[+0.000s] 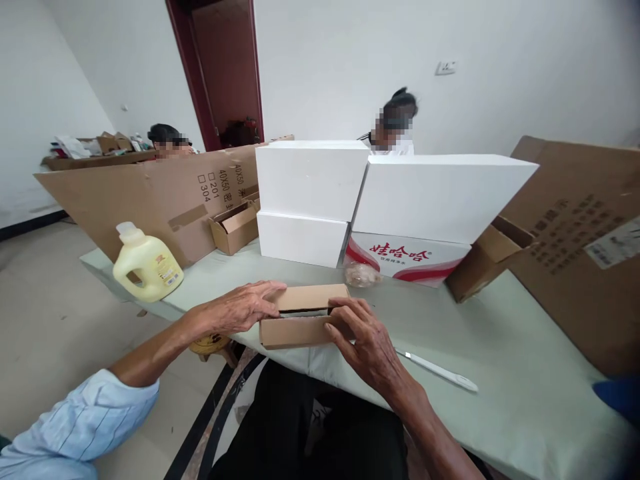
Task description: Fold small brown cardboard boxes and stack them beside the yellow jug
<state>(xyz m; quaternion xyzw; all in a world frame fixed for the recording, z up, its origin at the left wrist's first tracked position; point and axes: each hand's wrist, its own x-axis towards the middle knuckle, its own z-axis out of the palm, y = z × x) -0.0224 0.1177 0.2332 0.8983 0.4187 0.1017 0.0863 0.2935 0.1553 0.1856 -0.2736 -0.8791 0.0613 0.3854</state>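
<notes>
Brown oblong cardboard box point(300, 333), partly open on top;
grasped at opposite ends by left hand point(244, 309) and right hand point(367, 341); near a slim white tool point(443, 375), apparently a knife.

L grip point(246, 309), R grip point(367, 340) on ctn point(297, 333)

1 person point(170, 136) was mostly hidden behind brown cardboard point(170, 187), a 2nd person point(395, 123) behind white boxes point(307, 183). Most of the small box's point(295, 333) inside was hidden. The right edge cut off a blue thing point(617, 395); the jug's point(147, 257) fine print was too small to read.
</notes>
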